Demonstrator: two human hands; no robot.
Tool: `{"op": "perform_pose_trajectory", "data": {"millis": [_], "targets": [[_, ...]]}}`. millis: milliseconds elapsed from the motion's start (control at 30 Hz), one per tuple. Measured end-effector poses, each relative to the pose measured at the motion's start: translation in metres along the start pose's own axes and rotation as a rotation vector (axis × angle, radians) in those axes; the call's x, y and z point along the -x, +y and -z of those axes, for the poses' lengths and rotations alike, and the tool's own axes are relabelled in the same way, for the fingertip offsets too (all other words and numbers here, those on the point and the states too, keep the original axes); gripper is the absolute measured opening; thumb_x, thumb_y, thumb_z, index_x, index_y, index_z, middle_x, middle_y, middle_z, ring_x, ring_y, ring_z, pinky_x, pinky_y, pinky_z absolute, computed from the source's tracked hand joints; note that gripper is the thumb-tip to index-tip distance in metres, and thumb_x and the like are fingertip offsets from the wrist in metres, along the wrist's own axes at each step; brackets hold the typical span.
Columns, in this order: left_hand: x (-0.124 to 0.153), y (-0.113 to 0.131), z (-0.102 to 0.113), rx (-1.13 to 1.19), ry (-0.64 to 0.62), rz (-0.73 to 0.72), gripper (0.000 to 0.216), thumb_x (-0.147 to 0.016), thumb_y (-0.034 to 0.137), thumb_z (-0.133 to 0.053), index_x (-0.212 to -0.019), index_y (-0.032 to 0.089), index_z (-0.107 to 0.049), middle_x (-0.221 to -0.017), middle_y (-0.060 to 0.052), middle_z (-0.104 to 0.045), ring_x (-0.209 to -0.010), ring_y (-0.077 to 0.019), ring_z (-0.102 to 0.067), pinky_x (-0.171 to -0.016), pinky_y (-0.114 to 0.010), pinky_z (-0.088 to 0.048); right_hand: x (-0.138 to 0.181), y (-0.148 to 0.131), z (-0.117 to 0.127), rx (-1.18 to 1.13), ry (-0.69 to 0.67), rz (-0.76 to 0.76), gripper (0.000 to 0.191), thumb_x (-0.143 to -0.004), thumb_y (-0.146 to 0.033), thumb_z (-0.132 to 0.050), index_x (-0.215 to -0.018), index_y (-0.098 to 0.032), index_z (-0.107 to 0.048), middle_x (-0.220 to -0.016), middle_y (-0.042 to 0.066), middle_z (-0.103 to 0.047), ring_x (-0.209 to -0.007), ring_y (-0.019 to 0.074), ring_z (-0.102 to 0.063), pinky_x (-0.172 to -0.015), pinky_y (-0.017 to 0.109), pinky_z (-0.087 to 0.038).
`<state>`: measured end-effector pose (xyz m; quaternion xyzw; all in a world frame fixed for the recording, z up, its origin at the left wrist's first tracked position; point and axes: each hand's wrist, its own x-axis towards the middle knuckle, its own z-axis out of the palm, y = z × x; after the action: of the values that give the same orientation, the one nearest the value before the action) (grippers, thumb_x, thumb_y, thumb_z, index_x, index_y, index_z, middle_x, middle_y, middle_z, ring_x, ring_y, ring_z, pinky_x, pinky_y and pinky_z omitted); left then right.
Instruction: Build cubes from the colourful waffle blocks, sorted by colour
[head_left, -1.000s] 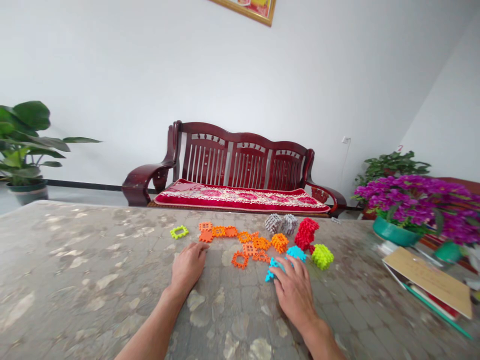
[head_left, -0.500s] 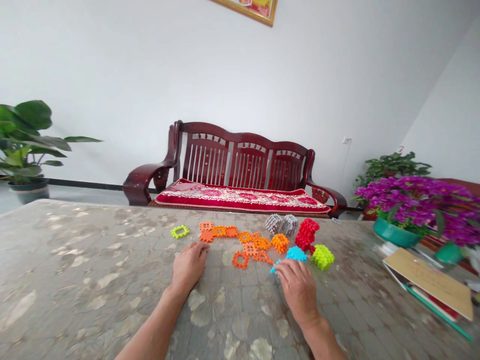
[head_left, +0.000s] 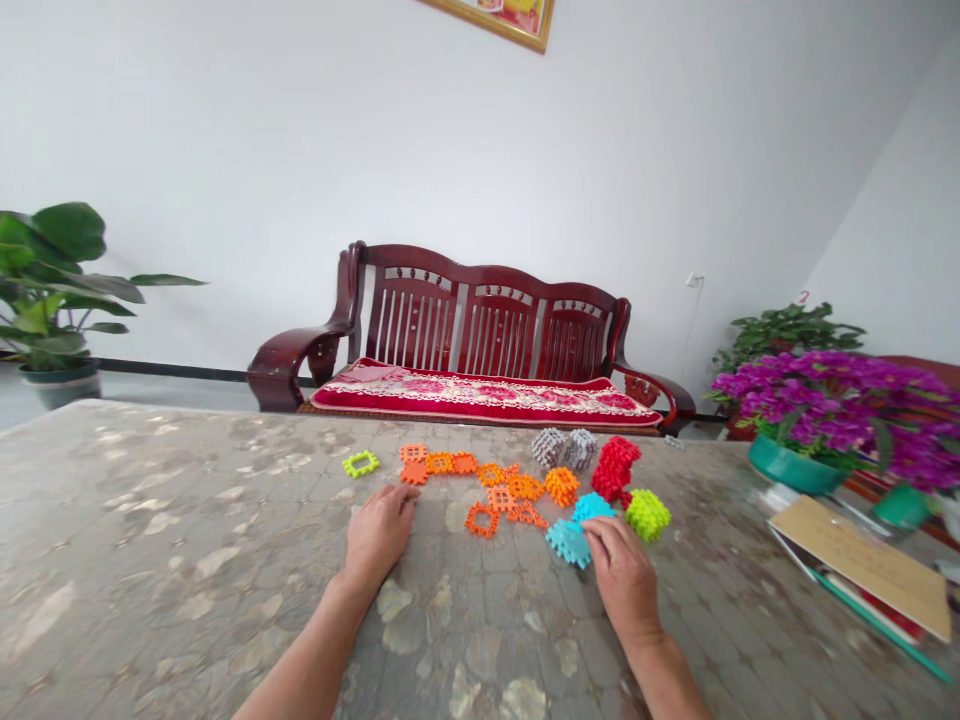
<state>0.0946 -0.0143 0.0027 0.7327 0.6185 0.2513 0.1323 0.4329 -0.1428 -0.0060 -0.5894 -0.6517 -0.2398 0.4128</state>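
Observation:
My left hand rests on the table, fingers loosely bent, with no piece visible in it. Just beyond its fingertips lies an orange square tile with toothed edges. My right hand pinches the right edge of a light-blue toothed tile. Touching or close behind that tile is a blue clump of tiles. Right of the fingers sits a lime-green block, with a red stack behind. Several orange tiles spread between the hands, some of them hollow frames.
Two grey blocks and an orange block stand farther back. A lime-green frame lies at the left. Purple flowers in a teal pot and a cardboard folder occupy the table's right side. A wooden bench stands beyond.
My right hand has shifted right and slightly toward me, and much more of the light-blue tile shows at its left. My left hand has stayed in place.

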Motion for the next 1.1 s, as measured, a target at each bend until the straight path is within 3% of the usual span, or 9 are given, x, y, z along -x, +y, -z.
{"op": "perform_pose_trajectory", "data": {"millis": [433,600,867,1100], "targets": [[0.001,0.001,0.001,0.000,0.003,0.012,0.034,-0.089,0.024,-0.041,-0.107,0.027,-0.070,-0.121,-0.003,-0.071,-0.109,-0.0199,-0.065,-0.089,-0.029,-0.047,0.007,0.003,0.006,-0.005,-0.165,-0.010,0.019,-0.093,-0.022,-0.049,-0.085,-0.024,-0.066,-0.087,0.003,-0.069,-0.083,0.0185,-0.065,-0.077,0.031,-0.051],[0.000,-0.001,-0.001,0.008,0.003,0.007,0.034,-0.089,0.024,-0.041,-0.107,0.027,-0.069,-0.120,-0.003,-0.071,-0.109,-0.0193,-0.064,-0.090,-0.029,-0.046,0.008,0.000,0.007,0.019,-0.151,-0.055,0.024,-0.086,-0.012,-0.046,-0.083,-0.024,-0.066,-0.088,0.004,-0.069,-0.085,0.0188,-0.064,-0.078,0.031,-0.050],[0.000,0.001,0.000,0.009,-0.016,0.009,0.035,-0.090,0.024,-0.039,-0.108,0.025,-0.069,-0.121,-0.004,-0.070,-0.110,-0.0201,-0.064,-0.091,-0.030,-0.045,0.009,-0.003,0.008,0.018,-0.128,-0.085,0.024,-0.086,-0.014,-0.045,-0.084,-0.023,-0.066,-0.088,0.004,-0.070,-0.083,0.0182,-0.066,-0.075,0.029,-0.050],[-0.001,-0.001,-0.001,0.026,-0.011,0.014,0.034,-0.089,0.022,-0.041,-0.108,0.026,-0.070,-0.119,-0.004,-0.072,-0.110,-0.0195,-0.064,-0.090,-0.029,-0.045,0.008,-0.038,0.002,-0.137,-0.166,0.031,0.030,-0.084,-0.006,-0.042,-0.082,-0.024,-0.066,-0.084,0.002,-0.069,-0.081,0.0161,-0.066,-0.075,0.027,-0.052]]}}
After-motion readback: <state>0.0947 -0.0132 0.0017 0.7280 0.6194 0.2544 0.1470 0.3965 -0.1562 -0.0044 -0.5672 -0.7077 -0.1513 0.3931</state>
